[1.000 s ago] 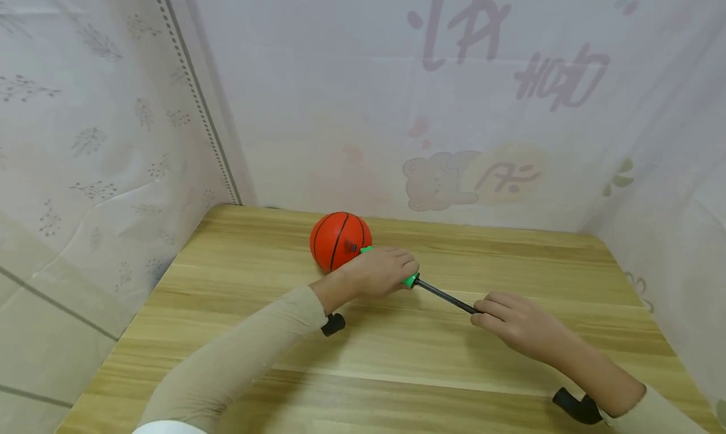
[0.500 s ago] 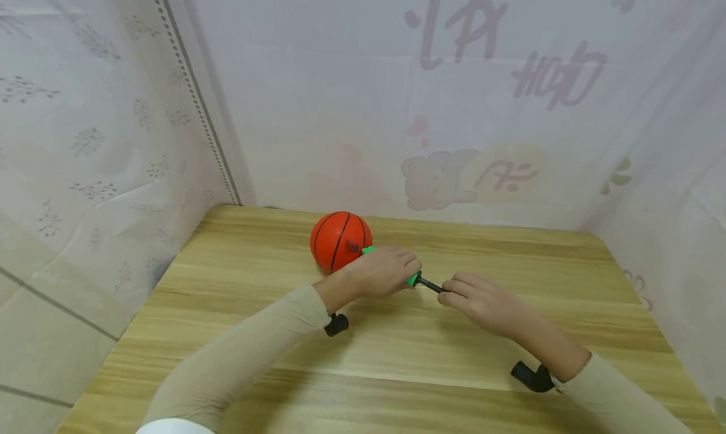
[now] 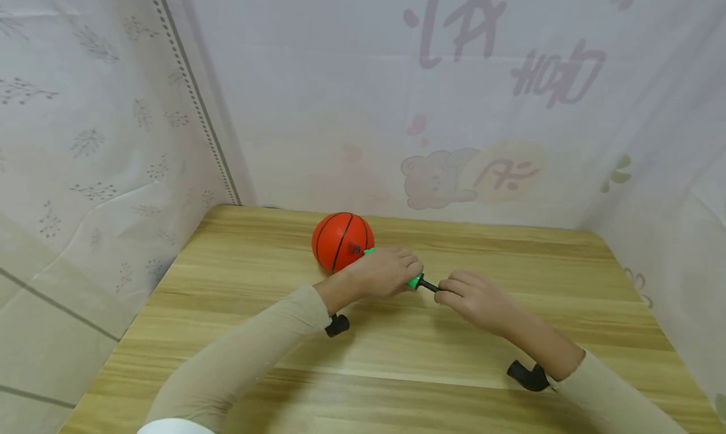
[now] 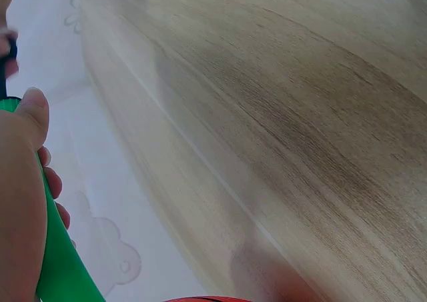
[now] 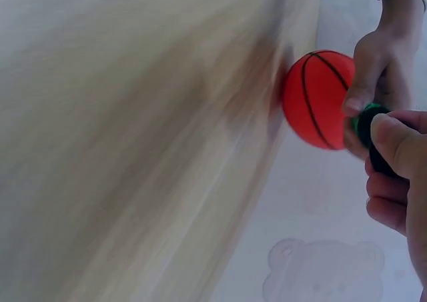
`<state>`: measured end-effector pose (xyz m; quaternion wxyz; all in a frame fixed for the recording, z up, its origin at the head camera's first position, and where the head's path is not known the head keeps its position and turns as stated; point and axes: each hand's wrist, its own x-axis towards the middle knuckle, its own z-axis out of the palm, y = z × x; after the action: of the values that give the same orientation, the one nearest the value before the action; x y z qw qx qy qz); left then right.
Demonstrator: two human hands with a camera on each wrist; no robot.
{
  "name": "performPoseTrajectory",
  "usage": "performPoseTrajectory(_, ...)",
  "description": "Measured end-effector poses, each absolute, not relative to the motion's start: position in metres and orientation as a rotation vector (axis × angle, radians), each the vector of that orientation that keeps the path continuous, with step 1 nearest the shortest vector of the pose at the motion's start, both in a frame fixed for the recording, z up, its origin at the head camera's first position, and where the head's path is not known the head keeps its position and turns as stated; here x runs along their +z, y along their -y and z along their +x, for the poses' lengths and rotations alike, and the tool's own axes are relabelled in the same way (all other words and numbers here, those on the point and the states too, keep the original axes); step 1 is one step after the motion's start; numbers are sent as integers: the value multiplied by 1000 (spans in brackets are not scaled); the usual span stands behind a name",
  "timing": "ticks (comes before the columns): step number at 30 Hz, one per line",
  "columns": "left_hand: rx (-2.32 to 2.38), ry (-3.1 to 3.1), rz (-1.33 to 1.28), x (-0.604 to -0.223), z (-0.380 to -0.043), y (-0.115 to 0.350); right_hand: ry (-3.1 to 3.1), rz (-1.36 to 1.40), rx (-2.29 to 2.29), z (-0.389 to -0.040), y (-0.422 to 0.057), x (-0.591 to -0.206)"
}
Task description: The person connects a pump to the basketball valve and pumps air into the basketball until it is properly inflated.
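Note:
An orange-red toy basketball (image 3: 338, 240) with black lines sits toward the back of the table. My left hand (image 3: 387, 272) wraps round the green barrel of a hand pump (image 4: 65, 269), whose far end reaches the ball. How the pump joins the ball is hidden behind the hand. A short piece of black rod (image 3: 429, 286) shows between the hands. My right hand (image 3: 475, 300) grips the pump's black handle (image 5: 379, 159), mostly covered by its fingers. In the right wrist view the ball (image 5: 317, 99) lies just beyond my left hand.
The wooden table (image 3: 408, 396) spans the area under both arms. Pale printed cloth (image 3: 317, 94) hangs behind it and on both sides. A black curved piece (image 3: 529, 376) sits at the right wrist, and a similar one (image 3: 338, 325) at the left.
My right hand has moved left and up toward the left hand, pushing the black rod mostly into the green barrel. The left hand and ball have barely shifted.

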<state>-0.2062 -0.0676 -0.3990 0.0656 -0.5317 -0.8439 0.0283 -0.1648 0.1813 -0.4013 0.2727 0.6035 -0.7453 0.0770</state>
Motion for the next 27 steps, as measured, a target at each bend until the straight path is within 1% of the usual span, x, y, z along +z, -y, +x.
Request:
performPoseTrajectory(8,52,2592,-1609,-395,-208,72,2052,1600,180,-140,-223,-397)
performPoseTrajectory(13,61,2569,-1628,-394,-210,73,2037,1593,203,-134,-236,-397)
performPoseTrajectory(18,66,2566,-1621,-396,-210,70,2028,1602,203,-139,-229,-397)
performPoseTrajectory(27,87,2575,-1581,-397,-206,67,2049,1645,160,-164,-184,-396)
